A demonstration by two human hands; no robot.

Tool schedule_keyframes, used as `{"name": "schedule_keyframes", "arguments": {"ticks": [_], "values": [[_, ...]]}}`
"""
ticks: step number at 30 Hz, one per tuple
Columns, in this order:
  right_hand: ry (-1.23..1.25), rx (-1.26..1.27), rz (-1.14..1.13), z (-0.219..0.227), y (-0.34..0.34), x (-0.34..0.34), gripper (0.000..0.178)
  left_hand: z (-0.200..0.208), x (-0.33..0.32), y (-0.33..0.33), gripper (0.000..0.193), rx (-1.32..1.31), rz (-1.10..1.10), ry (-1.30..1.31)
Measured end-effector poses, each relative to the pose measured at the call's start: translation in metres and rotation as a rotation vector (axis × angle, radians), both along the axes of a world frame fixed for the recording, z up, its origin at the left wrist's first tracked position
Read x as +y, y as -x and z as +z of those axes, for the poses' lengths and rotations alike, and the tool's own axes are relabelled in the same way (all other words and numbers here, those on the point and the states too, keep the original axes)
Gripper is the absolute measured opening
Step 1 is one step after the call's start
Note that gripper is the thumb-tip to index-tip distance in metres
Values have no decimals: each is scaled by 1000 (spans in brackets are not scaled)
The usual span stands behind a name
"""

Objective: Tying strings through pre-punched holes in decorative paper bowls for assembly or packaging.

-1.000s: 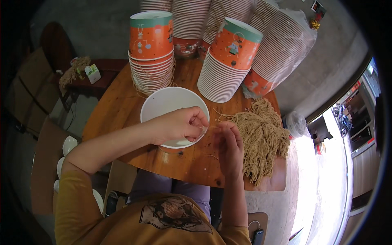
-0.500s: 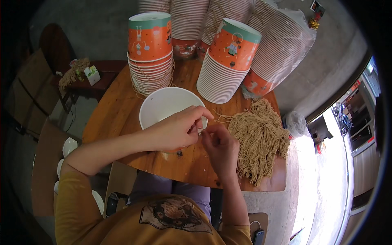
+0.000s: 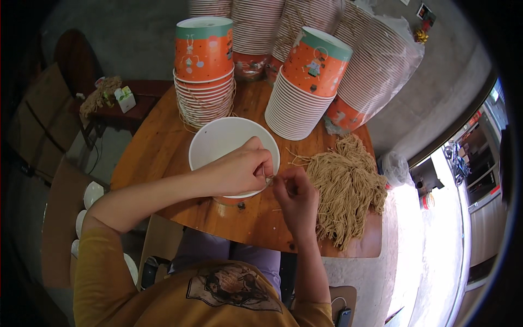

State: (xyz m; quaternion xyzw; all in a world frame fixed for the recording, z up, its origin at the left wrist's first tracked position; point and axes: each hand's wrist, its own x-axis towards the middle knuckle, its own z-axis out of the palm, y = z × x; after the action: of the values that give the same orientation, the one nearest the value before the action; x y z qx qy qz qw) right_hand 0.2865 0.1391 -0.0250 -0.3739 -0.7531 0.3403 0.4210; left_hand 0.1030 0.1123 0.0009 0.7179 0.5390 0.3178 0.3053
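Observation:
A white-lined paper bucket [image 3: 210, 144] stands mouth up on the wooden table in front of me. Across its near right part lies my left hand [image 3: 242, 170], its fingers curled and pinching a thin cord [image 3: 267, 177] at the rim. Just to the right, my right hand [image 3: 297, 193] is closed, thumb and forefinger pinched on the same cord. The two hands nearly meet there, and the fingers hide much of the cord. Beside my right hand spreads a heap of tan cords [image 3: 348, 191].
Behind the bucket rise a left stack of orange and green paper buckets [image 3: 204, 60], strung with cords, and a right stack [image 3: 310, 71]. Plastic-wrapped stacks [image 3: 376, 60] line the wall. The round wooden table [image 3: 158, 163] ends close to my lap. A bench [image 3: 147, 95] stands at left.
My left fingers, raised and extended before, have curled down over the cord at the bucket's rim. My right hand has stayed almost in place, still pinched.

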Motion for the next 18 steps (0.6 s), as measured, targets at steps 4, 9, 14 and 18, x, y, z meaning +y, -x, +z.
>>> {"name": "schedule_keyframes", "arguments": {"ticks": [4, 9, 14, 18], "values": [[20, 9, 16, -1, -1, -1, 8, 3, 1, -1, 11, -28, -2, 58], [62, 87, 34, -2, 1, -3, 9, 2, 1, -1, 14, -48, -11, 70], [10, 61, 29, -7, 2, 1, 10, 5, 3, 0, 17, -47, -31, 110], [-19, 40, 35, -7, 5, 0, 10, 2, 4, 1, 16, -59, -40, 78]]}}
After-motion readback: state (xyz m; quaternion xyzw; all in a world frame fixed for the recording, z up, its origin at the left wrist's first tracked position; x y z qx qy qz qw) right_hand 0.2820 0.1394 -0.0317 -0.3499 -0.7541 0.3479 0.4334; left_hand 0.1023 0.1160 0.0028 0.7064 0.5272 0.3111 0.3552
